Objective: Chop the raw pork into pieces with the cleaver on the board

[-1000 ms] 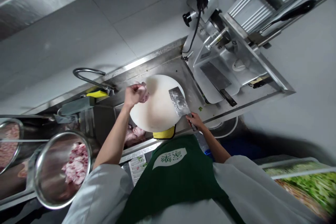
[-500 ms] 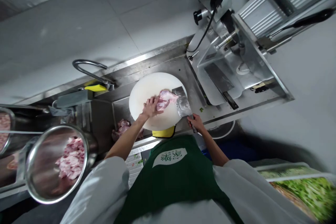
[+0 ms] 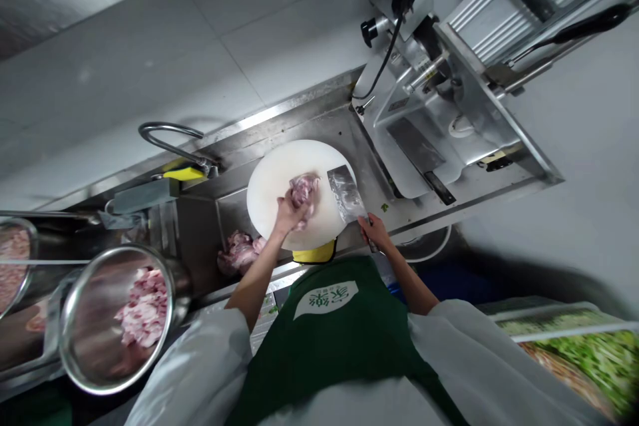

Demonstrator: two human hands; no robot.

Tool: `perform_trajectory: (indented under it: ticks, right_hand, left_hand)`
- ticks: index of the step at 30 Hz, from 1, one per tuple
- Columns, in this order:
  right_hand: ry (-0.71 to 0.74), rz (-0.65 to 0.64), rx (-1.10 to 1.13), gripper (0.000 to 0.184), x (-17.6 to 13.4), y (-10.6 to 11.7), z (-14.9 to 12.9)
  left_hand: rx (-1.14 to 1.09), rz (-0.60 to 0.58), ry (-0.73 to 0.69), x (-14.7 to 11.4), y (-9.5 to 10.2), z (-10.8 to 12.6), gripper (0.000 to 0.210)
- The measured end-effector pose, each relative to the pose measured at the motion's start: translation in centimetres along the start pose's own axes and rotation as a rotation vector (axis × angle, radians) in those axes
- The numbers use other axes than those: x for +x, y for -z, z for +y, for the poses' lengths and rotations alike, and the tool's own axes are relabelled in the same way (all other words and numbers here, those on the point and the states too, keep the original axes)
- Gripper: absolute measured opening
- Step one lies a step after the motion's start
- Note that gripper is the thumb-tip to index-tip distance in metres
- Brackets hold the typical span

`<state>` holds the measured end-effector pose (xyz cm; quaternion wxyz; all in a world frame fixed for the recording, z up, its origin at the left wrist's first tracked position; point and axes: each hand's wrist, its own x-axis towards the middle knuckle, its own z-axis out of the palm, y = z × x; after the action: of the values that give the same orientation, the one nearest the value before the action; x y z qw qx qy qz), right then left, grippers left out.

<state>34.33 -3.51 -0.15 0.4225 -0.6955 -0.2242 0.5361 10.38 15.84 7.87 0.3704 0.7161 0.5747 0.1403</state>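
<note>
My left hand (image 3: 291,214) grips a piece of raw meat (image 3: 303,190) over the round white cutting board (image 3: 267,170). Pink flesh and pale skin show on the piece, which is slightly blurred. In my right hand (image 3: 374,231) is the handle of a cleaver (image 3: 345,194), its broad blade lying flat over the board's right side, apart from the meat. More raw meat (image 3: 239,251) lies in the sink at the board's lower left. Under the board's near edge a yellow cloth (image 3: 315,254) sticks out.
A steel pot (image 3: 70,346) of cut meat stands at left, with another container of meat beyond it. Behind are a faucet (image 3: 170,136) and a yellow sponge (image 3: 184,174). At right, a slicing machine (image 3: 424,100) carries a second cleaver (image 3: 415,150). Chopped greens (image 3: 599,359) sit lower right.
The meat, stretched out and touching the blade before, is now bunched up in my left hand, which has gone from lying flat to gripping it. The cleaver stays nearly in place.
</note>
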Motion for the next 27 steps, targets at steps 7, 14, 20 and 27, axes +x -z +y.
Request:
perform_trajectory:
  ticks: [7,14,20,27]
  right_hand:
    - [0.03,0.072,-0.079,0.042,-0.3,0.4,-0.6]
    - [0.014,0.109,-0.019,0.045,0.4,-1.1,-1.3]
    - [0.058,0.031,-0.22,0.039,1.0,-5.4,-3.0]
    - [0.096,-0.018,-0.386,0.029,0.9,-8.4,-5.2]
  left_hand:
    - [0.251,-0.003,0.084,-5.6,0.7,-4.3,0.054]
    - [0.181,0.228,-0.313,-0.9,-1.1,-1.0,0.063]
    - [0.294,0.136,-0.265,0.0,-3.9,0.2,0.069]
    - [0.372,0.026,-0.275,-0.3,-4.7,-0.4,0.065]
